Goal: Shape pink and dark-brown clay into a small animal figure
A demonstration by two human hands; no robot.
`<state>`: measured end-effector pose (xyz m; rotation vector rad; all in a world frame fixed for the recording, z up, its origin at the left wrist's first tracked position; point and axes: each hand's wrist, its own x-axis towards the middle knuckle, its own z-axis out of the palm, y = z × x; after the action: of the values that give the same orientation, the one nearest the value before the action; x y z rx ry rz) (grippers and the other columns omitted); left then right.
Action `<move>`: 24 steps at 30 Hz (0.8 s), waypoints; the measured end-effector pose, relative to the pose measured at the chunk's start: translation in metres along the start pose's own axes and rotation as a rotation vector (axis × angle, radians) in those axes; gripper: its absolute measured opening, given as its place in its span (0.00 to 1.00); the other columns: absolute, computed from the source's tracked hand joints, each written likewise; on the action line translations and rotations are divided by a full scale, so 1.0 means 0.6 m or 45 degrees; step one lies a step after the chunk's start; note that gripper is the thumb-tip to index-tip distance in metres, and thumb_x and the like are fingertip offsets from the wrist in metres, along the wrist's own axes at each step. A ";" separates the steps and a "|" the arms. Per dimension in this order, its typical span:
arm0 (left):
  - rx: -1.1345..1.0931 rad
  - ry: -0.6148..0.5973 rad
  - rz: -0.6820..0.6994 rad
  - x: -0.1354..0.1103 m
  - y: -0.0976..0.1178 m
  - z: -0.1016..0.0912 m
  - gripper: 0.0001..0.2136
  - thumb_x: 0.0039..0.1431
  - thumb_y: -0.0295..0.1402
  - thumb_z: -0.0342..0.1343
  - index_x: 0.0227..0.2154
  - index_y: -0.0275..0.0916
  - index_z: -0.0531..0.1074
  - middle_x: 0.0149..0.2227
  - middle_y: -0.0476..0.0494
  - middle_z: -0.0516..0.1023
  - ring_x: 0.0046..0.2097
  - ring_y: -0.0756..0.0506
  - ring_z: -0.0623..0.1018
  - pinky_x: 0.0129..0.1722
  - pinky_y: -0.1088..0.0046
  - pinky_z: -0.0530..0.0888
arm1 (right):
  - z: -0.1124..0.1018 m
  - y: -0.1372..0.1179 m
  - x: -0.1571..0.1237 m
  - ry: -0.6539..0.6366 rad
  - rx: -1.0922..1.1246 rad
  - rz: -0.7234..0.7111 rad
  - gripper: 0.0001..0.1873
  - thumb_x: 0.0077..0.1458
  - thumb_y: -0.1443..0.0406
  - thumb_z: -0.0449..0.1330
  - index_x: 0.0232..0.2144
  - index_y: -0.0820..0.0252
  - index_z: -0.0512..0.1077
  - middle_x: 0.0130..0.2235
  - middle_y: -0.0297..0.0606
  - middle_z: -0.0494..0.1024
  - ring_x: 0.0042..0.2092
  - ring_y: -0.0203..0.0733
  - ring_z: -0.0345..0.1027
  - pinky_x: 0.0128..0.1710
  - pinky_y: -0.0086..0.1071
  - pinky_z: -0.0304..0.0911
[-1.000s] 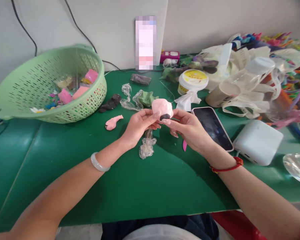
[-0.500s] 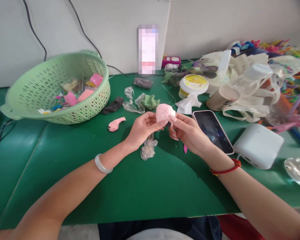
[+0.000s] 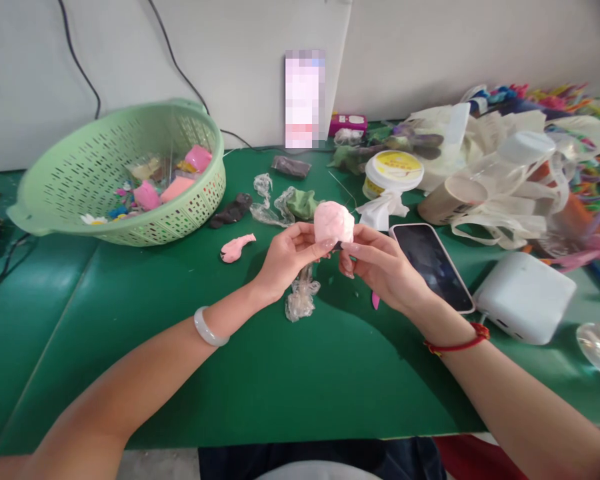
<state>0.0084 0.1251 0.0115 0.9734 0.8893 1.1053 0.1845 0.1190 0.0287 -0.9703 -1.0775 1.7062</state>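
A pale pink lump of modelling clay (image 3: pixel 334 222) is held up over the table between my two hands, with a small dark bit at its lower edge. My left hand (image 3: pixel 293 257) grips its left side, thumb across the front. On the other side my right hand (image 3: pixel 375 260) pinches the lower right with thumb and fingers. Below them lies crumpled clear plastic wrap (image 3: pixel 303 298). A smaller pink clay piece (image 3: pixel 237 248) rests left of my left hand. Near my right wrist, a magenta sliver (image 3: pixel 375 300) pokes out.
A green basket (image 3: pixel 190 207) of clay pieces stands left. Behind my hands are green clay (image 3: pixel 303 203), black clay (image 3: pixel 231 211) and a lidded tub (image 3: pixel 393 173). To the right lie a phone (image 3: pixel 433 267), a white box-shaped device (image 3: pixel 527 297) and a plastic bottle (image 3: pixel 460 193).
My right thumb has slid down from the front of the pink clay to its lower edge, so more of the lump shows. The whole view has shifted slightly.
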 end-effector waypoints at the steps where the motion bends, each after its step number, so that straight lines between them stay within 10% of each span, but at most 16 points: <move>1: -0.005 -0.004 -0.005 0.000 0.001 0.000 0.19 0.46 0.42 0.73 0.36 0.37 0.75 0.36 0.46 0.81 0.38 0.48 0.79 0.39 0.71 0.73 | 0.000 0.000 0.000 0.000 -0.001 0.002 0.14 0.48 0.60 0.71 0.33 0.59 0.73 0.23 0.30 0.71 0.25 0.32 0.63 0.27 0.30 0.58; 24: 0.016 -0.112 0.032 -0.002 0.000 -0.006 0.16 0.51 0.41 0.70 0.37 0.38 0.74 0.35 0.48 0.79 0.35 0.50 0.77 0.35 0.73 0.71 | -0.001 0.000 -0.001 -0.024 -0.032 0.003 0.12 0.50 0.59 0.70 0.33 0.58 0.74 0.24 0.31 0.70 0.27 0.34 0.62 0.28 0.32 0.59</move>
<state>0.0048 0.1247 0.0107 1.0382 0.8152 1.0711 0.1851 0.1186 0.0283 -0.9732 -1.1131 1.7106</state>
